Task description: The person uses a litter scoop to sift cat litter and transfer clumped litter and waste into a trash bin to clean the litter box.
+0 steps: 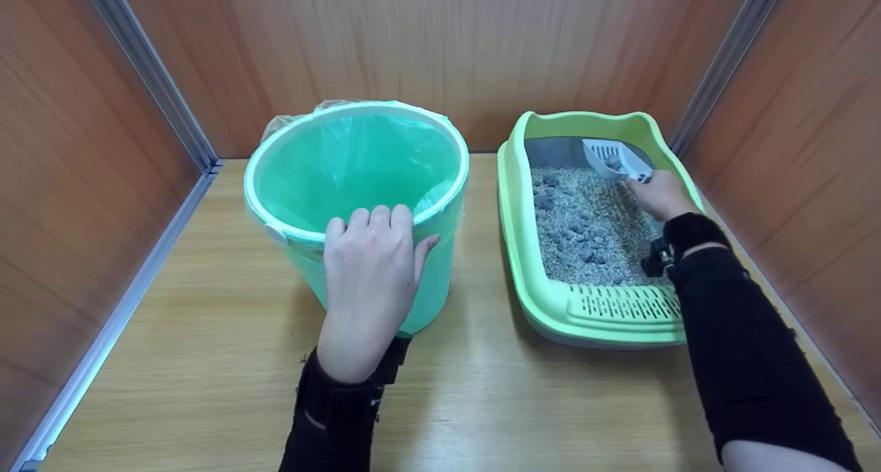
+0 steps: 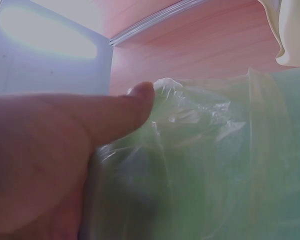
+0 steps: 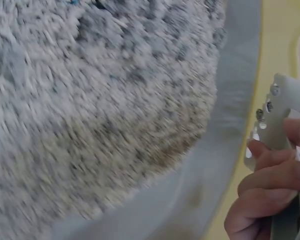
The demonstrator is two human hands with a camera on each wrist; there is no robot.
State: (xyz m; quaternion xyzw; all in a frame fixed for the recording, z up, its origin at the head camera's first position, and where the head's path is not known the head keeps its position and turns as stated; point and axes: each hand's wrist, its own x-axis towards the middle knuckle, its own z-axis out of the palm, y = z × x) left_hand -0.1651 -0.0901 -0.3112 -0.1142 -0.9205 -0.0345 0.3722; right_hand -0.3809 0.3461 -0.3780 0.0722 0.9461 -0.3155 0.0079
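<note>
My left hand (image 1: pixel 372 265) grips the near rim of a green trash can (image 1: pixel 440 279), fingers hooked over the edge and thumb along the outside. A thin see-through bag (image 2: pixel 200 115) lines the can and folds over its rim. In my right hand (image 1: pixel 661 193) is the handle of a white slotted litter scoop (image 1: pixel 602 152). Some grey clumps lie in the scoop, which is over the far right part of a green litter box (image 1: pixel 513 217). Grey litter (image 1: pixel 592 231) with darker clumps covers the box floor, and the right wrist view shows its grey inner wall (image 3: pixel 235 95).
Wood-grain panels (image 1: pixel 440 45) rise behind and on both sides, with metal trim (image 1: pixel 148 66) at the corners. The can and the litter box stand apart on a light wooden floor (image 1: pixel 206 362). A perforated ledge (image 1: pixel 623 303) runs along the box's near side.
</note>
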